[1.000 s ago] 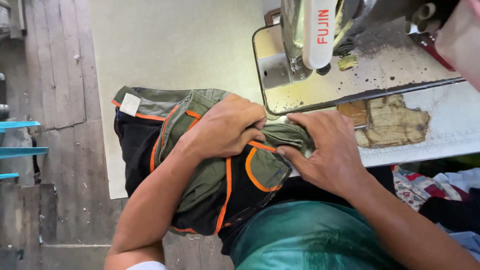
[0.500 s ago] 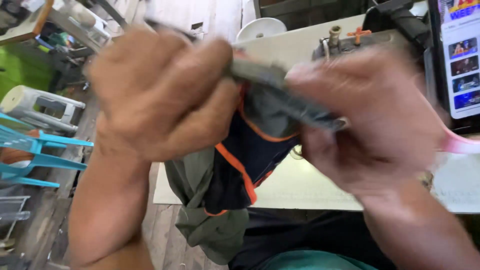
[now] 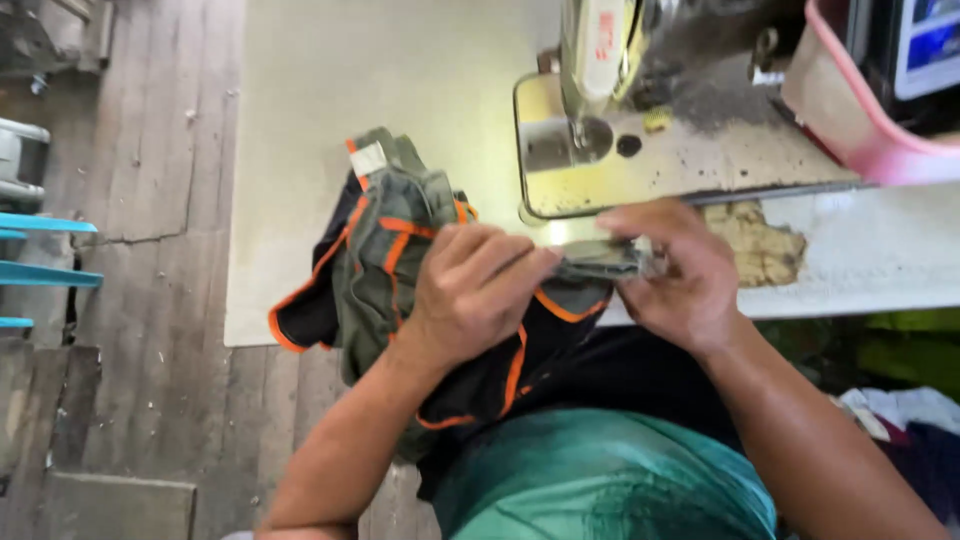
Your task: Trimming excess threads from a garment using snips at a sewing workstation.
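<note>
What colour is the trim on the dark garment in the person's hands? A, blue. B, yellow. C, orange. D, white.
C: orange piping runs along the edges of the olive and black garment that the left hand and right hand pinch in front of the sewing machine.

One small white rectangular label (image 3: 368, 158) sits sewn at the far end of the green garment (image 3: 385, 270); a blue-lit screen (image 3: 925, 45) stands at the top right corner.
</note>
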